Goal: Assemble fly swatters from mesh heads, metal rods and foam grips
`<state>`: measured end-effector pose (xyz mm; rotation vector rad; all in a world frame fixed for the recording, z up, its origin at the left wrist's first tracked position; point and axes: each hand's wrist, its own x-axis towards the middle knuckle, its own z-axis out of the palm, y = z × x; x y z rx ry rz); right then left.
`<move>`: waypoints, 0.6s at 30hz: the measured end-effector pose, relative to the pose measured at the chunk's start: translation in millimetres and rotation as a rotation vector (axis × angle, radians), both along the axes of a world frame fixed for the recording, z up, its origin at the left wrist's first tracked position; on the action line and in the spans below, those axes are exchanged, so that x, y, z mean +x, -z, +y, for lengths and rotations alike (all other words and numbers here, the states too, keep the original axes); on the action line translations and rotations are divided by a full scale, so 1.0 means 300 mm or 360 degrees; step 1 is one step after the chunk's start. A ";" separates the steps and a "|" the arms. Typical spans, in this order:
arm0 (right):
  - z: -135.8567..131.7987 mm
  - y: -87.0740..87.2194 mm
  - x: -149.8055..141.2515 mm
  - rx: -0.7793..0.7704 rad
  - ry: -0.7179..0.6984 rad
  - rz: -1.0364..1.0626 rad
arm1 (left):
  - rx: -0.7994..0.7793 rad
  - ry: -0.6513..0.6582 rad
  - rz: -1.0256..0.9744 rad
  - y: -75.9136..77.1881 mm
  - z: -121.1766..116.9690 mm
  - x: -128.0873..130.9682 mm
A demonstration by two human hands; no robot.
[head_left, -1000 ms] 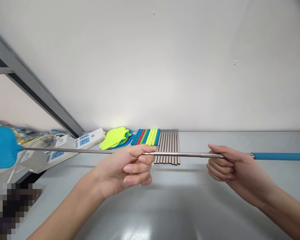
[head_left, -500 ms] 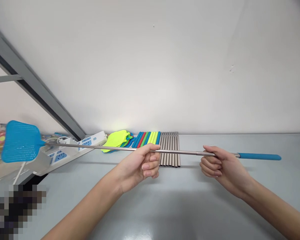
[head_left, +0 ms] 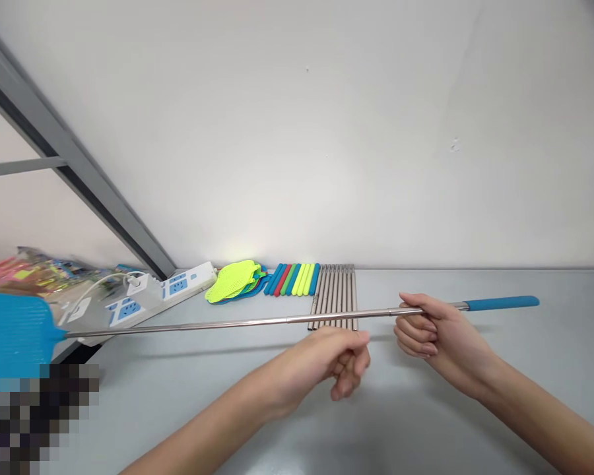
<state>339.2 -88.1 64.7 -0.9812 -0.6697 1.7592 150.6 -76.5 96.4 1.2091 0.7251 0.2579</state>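
Observation:
A telescopic fly swatter [head_left: 257,322] with a blue mesh head [head_left: 14,333], an extended thin metal rod and a blue grip [head_left: 502,303] stretches across the view. My right hand [head_left: 428,330] is closed round the rod just left of the grip. Below the rod's middle, my left hand [head_left: 327,366] is off it, fingers loosely curled, with nothing seen in them. Behind the rod, several metal rods [head_left: 337,290] lie side by side. To their left are several coloured grips [head_left: 297,280] in blue, red, green and yellow, then a pile of swatter heads [head_left: 232,280], yellow on top.
A white power strip [head_left: 191,280] with a plug and cable lies at the back left of the grey table [head_left: 525,356]. Plastic-wrapped items [head_left: 44,270] are beyond it, past a grey metal frame [head_left: 79,152]. A white wall [head_left: 376,132] closes off the back.
My left hand has let go of the rod and moved down and right. The swatter's head end has dropped lower and left. My right hand keeps its hold.

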 end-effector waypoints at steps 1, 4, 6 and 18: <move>0.001 0.002 0.000 -0.0009 0.0000 0.0005 | 0.0111 0.0049 0.0064 -0.003 -0.013 0.004; 0.003 0.007 0.002 -0.0021 0.0002 0.0047 | 0.0369 0.0083 0.0251 -0.008 -0.052 0.009; 0.003 0.010 0.004 -0.0029 0.0002 0.0091 | 0.0654 0.0030 0.0385 -0.002 -0.076 0.010; -0.002 0.009 0.001 -0.0025 -0.0035 0.0172 | 0.2691 -0.0189 0.0678 -0.013 -0.056 0.044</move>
